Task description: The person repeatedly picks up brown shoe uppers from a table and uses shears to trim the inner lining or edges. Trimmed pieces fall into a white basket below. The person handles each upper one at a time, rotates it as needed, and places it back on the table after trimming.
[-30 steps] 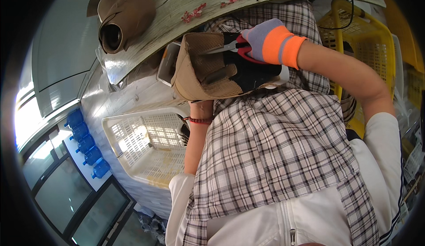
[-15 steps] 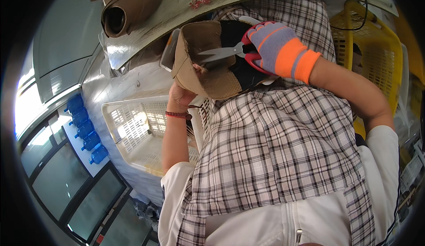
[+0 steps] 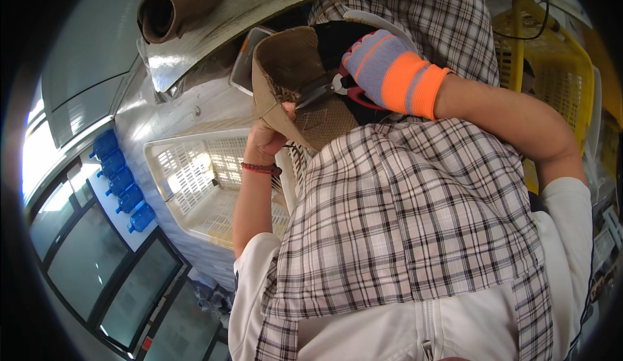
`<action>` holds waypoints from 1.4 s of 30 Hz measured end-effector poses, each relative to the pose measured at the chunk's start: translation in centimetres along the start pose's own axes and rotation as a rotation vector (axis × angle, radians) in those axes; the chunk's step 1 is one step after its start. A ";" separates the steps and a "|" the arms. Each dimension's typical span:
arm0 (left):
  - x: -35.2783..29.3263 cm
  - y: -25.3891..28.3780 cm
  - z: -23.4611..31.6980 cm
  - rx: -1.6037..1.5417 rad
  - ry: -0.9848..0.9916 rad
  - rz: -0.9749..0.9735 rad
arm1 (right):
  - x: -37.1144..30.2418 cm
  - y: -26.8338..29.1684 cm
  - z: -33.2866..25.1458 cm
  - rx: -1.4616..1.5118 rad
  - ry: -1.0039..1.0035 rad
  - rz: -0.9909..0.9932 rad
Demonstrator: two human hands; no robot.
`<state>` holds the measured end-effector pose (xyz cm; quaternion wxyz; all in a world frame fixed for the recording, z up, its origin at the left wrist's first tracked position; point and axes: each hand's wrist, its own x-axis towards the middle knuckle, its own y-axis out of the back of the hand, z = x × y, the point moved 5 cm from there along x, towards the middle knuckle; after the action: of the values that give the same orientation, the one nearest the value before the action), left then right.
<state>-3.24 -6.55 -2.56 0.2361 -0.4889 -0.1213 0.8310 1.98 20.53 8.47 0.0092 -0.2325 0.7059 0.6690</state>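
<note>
My left hand (image 3: 267,137), bare with a red beaded bracelet, grips the near left edge of a hollow tan-and-black fabric piece (image 3: 334,117). It looks like a cap or a shoe upper; I cannot tell which. Its open side faces me, and frayed edging shows by my left fingertips. My right hand (image 3: 383,69), in a grey glove with an orange cuff, is closed on red-handled scissors (image 3: 317,95). The blades lie inside the hollow, pointing left, with their tips beside my left fingers. The glove hides most of the handles.
A worktable edge (image 3: 272,12) runs across the top, with a brown hollow piece (image 3: 188,10) on it. Below left stands a white plastic basket (image 3: 195,215); a yellow basket (image 3: 571,49) is at right. Plaid cloth (image 3: 402,224) covers my lap. Blue water jugs (image 3: 120,179) line the far left.
The scissors have tilted, their tips now lower and nearer my left fingers. My right hand has shifted a little left, and the fabric piece has turned slightly.
</note>
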 end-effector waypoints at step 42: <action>-1.0 -1.7 0.4 -0.061 -0.095 -0.107 | -2.5 2.0 1.1 -0.070 0.111 -0.023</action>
<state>-2.71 -5.56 -0.87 0.2591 -0.4486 -0.1834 0.8354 3.21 22.41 11.08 -0.0305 -0.2776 0.6787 0.6793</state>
